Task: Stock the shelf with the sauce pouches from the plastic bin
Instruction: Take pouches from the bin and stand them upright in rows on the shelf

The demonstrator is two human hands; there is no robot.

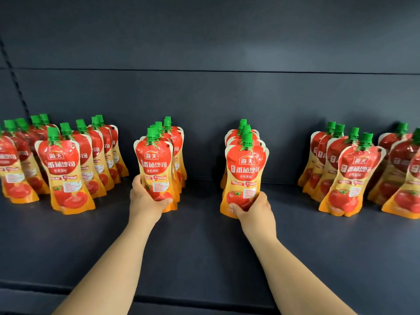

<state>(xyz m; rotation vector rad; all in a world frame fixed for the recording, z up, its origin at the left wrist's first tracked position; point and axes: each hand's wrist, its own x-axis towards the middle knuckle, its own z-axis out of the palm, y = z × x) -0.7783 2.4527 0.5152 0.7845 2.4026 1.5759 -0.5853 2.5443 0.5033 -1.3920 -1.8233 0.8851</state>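
Observation:
Red and yellow tomato sauce pouches with green caps stand in rows on a dark shelf. My left hand grips the lower part of the front pouch of the centre-left row. My right hand grips the bottom of the front pouch of the centre-right row. Both held pouches stand upright, close against the pouches behind them. The plastic bin is out of view.
More pouch rows stand at the far left and far right. A bare gap of shelf lies between the two held rows. The dark back panel rises behind; the shelf's front edge runs along the bottom.

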